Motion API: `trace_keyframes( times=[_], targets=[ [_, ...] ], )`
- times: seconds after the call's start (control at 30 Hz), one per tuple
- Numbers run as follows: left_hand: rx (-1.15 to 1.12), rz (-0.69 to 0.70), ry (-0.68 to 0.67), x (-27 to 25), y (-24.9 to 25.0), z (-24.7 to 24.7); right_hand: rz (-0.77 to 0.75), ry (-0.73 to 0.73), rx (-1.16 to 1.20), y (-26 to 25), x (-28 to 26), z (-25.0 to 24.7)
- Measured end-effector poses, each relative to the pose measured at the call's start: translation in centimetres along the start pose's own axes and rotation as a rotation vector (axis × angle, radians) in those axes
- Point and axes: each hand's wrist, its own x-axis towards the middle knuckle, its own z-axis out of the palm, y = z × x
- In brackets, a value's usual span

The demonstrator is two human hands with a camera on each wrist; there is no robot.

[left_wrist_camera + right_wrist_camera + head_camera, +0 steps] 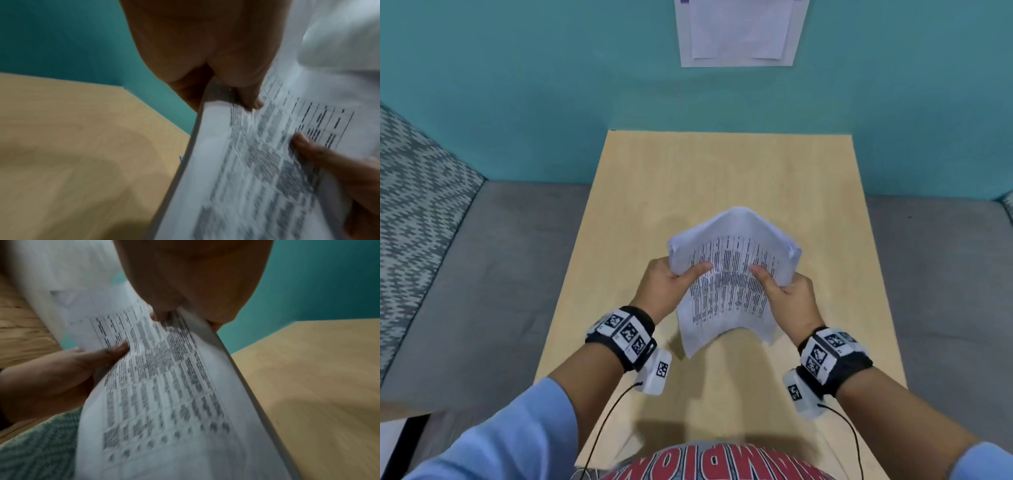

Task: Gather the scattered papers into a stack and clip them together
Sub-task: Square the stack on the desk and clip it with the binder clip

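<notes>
White papers [732, 274], printed with a table, are held as one bowed stack above the middle of the wooden table [654, 178]. Left hand [671, 291] pinches the stack's left edge, thumb on top; right hand [787, 301] pinches the right edge likewise. Behind the table stands a teal wall [517, 85].

papers [729, 274] above table [722, 164], btwn L hand [667, 287], R hand [791, 298]

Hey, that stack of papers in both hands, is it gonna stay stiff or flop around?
Probably floppy: the paper stack already arches up between the left hand and right hand. Its free lower corners droop, so sheets may fan or slip unless both thumbs keep pinching.
</notes>
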Motion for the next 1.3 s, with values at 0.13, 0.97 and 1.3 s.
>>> trace_keyframes(
  times=[0.13,0.97,1.3],
  targets=[
    [0.032,-0.007,-0.186,1.0,1.0,-3.0,0.048,-0.226,0.052,-1.4,1.5,-0.9],
    [0.033,-0.232,-0.154,-2.0,-6.1,-10.5,0.095,-0.028,-0.587,0.2,20.7,6.7],
    [0.089,-0.219,-0.065,-6.0,-7.6,-13.5,0.186,0.087,-0.558,0.8,22.5,10.4]
  ],
)
